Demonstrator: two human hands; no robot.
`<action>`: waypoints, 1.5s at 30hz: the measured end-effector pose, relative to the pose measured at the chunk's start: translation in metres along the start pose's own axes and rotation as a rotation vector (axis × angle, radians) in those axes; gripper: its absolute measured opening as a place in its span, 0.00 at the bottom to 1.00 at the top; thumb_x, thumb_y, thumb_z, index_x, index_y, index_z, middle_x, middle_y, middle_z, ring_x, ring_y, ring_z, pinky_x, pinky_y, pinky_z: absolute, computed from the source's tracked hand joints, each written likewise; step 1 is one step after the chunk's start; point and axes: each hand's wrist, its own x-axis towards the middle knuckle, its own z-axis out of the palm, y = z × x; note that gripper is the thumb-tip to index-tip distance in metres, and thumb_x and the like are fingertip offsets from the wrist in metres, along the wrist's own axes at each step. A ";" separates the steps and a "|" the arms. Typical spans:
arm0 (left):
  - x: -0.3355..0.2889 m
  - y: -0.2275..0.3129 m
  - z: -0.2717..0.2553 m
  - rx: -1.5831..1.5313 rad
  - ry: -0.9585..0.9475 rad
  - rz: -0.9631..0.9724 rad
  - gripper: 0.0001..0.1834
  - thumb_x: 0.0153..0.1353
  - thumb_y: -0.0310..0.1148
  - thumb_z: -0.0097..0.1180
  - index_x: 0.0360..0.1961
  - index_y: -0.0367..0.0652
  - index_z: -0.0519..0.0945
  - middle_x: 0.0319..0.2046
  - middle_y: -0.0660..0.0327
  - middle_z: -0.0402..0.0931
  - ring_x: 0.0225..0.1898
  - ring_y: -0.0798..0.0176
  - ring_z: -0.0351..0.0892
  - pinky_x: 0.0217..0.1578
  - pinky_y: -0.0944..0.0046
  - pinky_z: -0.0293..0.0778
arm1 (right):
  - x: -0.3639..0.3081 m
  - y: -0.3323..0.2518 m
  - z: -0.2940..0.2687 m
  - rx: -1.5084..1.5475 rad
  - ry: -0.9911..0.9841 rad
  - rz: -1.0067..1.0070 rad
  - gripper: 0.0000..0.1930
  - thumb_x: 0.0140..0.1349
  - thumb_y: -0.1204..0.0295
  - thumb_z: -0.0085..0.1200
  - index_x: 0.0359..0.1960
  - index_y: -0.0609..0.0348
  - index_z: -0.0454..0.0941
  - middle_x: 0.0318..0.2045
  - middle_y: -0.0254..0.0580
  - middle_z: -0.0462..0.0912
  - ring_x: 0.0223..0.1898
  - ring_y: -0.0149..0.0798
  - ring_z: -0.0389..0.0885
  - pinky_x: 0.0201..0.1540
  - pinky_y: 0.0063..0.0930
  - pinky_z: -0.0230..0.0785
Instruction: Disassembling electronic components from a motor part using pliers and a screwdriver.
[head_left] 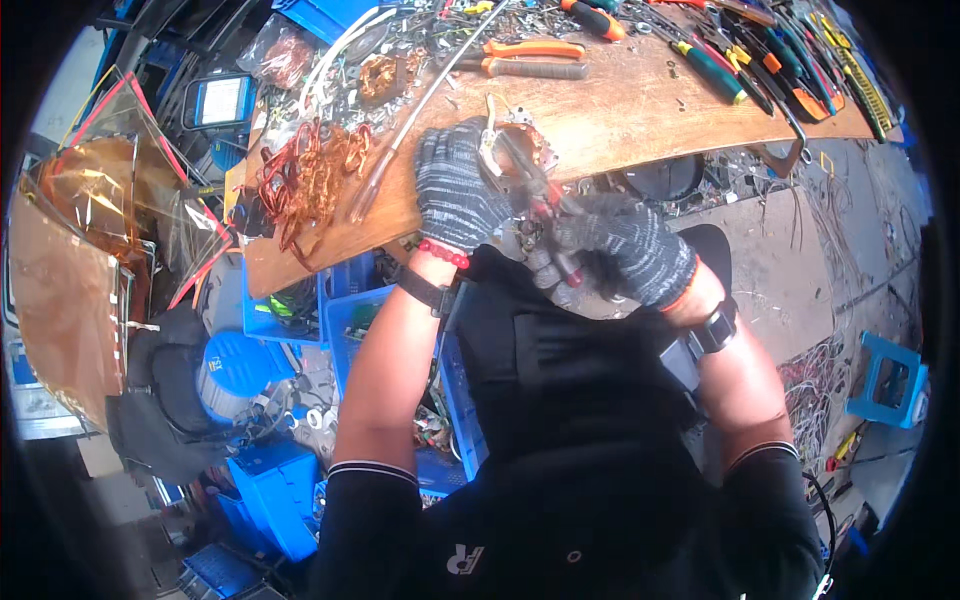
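My left hand [458, 185], in a dark grey striped knit glove, is closed on the edge of a ring-shaped part [545, 152] with whitish and copper-coloured sections. My right hand [630, 250], in a matching glove, grips pliers [542, 190] with red and dark handles. Motion blurs the pliers and the right fingers. Their jaws reach into or against the ring; the exact contact cannot be made out. Left of my left hand lies a long screwdriver [366, 198] with a clear reddish handle. Beside it sits a heap of copper wire coils [310, 185].
Orange-and-grey pliers [535, 69] lie farther back on the wooden table [620, 120]. Several hand tools [715, 75] crowd its far right. Metal scraps and a bag of copper wire [285, 55] cover the far left. Blue crates [350, 330] stand below; a blue stool [888, 380] is at right.
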 end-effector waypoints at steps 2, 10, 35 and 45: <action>-0.004 -0.002 0.005 0.031 0.056 0.034 0.41 0.42 0.47 0.81 0.54 0.34 0.79 0.46 0.47 0.80 0.50 0.41 0.79 0.56 0.45 0.71 | 0.005 0.014 0.001 0.040 -0.014 -0.051 0.16 0.71 0.74 0.57 0.59 0.61 0.78 0.42 0.44 0.88 0.41 0.36 0.88 0.46 0.32 0.80; -0.006 -0.005 0.006 -0.052 0.006 -0.008 0.42 0.41 0.42 0.81 0.57 0.33 0.78 0.46 0.47 0.80 0.50 0.40 0.79 0.55 0.45 0.72 | 0.018 0.040 -0.012 0.166 -0.122 -0.102 0.19 0.76 0.68 0.51 0.64 0.62 0.77 0.48 0.45 0.89 0.50 0.37 0.88 0.55 0.31 0.79; -0.019 -0.014 0.015 -0.034 0.106 0.043 0.38 0.50 0.45 0.72 0.60 0.34 0.76 0.51 0.44 0.79 0.55 0.39 0.77 0.60 0.43 0.70 | 0.038 0.090 -0.002 -1.013 0.185 -0.819 0.11 0.78 0.72 0.46 0.53 0.60 0.79 0.40 0.47 0.87 0.44 0.44 0.87 0.46 0.36 0.80; -0.009 -0.006 0.002 -0.261 -0.125 -0.052 0.42 0.47 0.41 0.79 0.60 0.31 0.76 0.56 0.45 0.80 0.57 0.47 0.81 0.62 0.52 0.75 | 0.027 0.038 0.006 -0.753 0.230 -0.556 0.11 0.68 0.72 0.59 0.49 0.57 0.85 0.35 0.41 0.85 0.35 0.39 0.84 0.38 0.34 0.76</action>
